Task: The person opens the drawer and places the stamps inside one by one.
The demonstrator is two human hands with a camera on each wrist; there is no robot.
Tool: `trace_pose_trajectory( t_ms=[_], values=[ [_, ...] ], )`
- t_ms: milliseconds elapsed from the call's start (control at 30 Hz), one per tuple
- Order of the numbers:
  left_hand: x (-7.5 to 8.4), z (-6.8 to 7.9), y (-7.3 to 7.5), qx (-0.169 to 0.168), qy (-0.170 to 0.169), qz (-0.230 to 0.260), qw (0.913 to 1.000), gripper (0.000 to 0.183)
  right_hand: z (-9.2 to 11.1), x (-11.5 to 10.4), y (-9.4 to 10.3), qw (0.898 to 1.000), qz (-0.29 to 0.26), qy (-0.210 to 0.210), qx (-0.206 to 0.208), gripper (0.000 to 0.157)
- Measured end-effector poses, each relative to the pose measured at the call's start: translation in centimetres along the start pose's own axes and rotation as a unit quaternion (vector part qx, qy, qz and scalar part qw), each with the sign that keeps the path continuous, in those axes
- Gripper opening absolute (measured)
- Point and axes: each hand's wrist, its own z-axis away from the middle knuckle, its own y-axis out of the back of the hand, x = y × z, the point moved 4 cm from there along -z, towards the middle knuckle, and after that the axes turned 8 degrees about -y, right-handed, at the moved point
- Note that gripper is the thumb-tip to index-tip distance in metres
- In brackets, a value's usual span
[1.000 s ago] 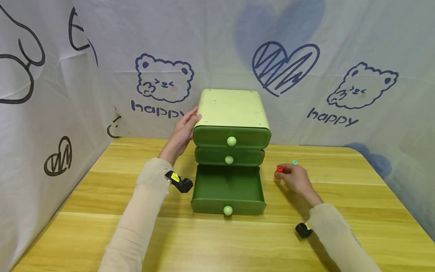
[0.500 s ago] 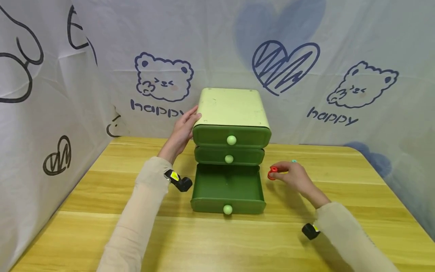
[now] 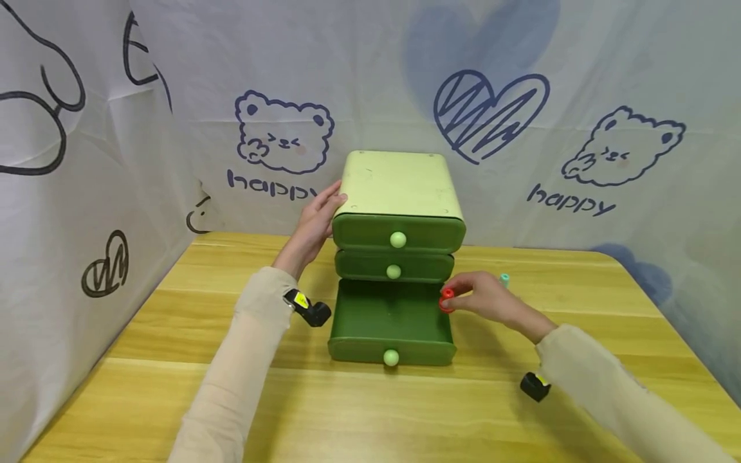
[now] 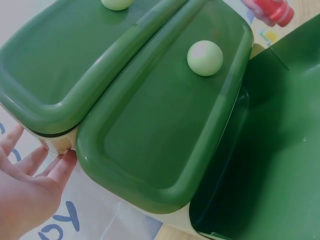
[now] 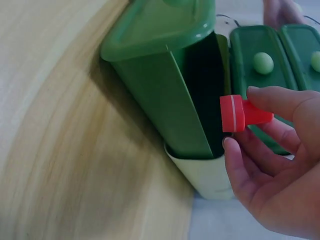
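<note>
A small cabinet with a pale yellow-green shell (image 3: pixel 399 183) and green drawers stands on the table. Its bottom drawer (image 3: pixel 393 315) is pulled out and bare inside; the two upper ones look closed. My left hand (image 3: pixel 312 225) rests its fingers against the cabinet's left side, seen also as the hand (image 4: pixel 30 185) in the left wrist view. Between thumb and fingers, my right hand (image 3: pixel 483 299) pinches a red stamp (image 5: pixel 240 114), with a round base and a narrower handle. In the head view the stamp (image 3: pixel 447 299) is at the right wall of the bottom drawer.
A small teal piece (image 3: pixel 505 280) stands on the table behind my right hand. A yellow thing (image 4: pixel 270 36) lies near it, mostly hidden. Round pale knobs (image 3: pixel 391 357) stick out from the drawer fronts. A printed cloth (image 3: pixel 370 83) hangs behind the wooden table (image 3: pixel 347 418).
My right hand has carried the red stamp leftward from the table to the drawer's right wall. The teal piece shows more now. The left hand stays on the cabinet.
</note>
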Motion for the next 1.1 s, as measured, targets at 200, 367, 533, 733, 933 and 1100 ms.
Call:
trace_pose_trajectory(
  t_ms=[200, 367, 533, 733, 933, 1100],
  values=[
    [-0.1, -0.1, 0.1, -0.002, 0.001, -0.004, 1.0, 0.058, -0.9, -1.2, -1.0, 0.996, -0.006, 0.006, -0.085, 0.025],
    [0.0, 0.1, 0.1, 0.0, 0.005, -0.007, 1.0, 0.057, -1.9, -2.0, -2.1, 0.987, -0.026, -0.008, -0.157, 0.022],
    [0.1, 0.1, 0.0, -0.002, 0.004, -0.01, 0.9999, 0.057, -2.8, -3.0, -3.4, 0.981, -0.024, 0.006, -0.192, 0.022],
    [0.1, 0.2, 0.0, -0.002, 0.001, -0.014, 0.9999, 0.056, -4.1, -4.2, -4.8, 0.975, -0.022, 0.019, -0.22, 0.025],
    [0.1, 0.3, 0.0, 0.003, 0.0, -0.016, 0.9999, 0.056, -5.3, -4.6, -5.9, 0.971, -0.014, 0.038, -0.238, 0.026],
    [0.1, 0.4, 0.1, 0.003, 0.0, -0.015, 0.9999, 0.056, -6.0, -4.5, -6.9, 0.968, -0.013, 0.049, -0.247, 0.027]
  ],
)
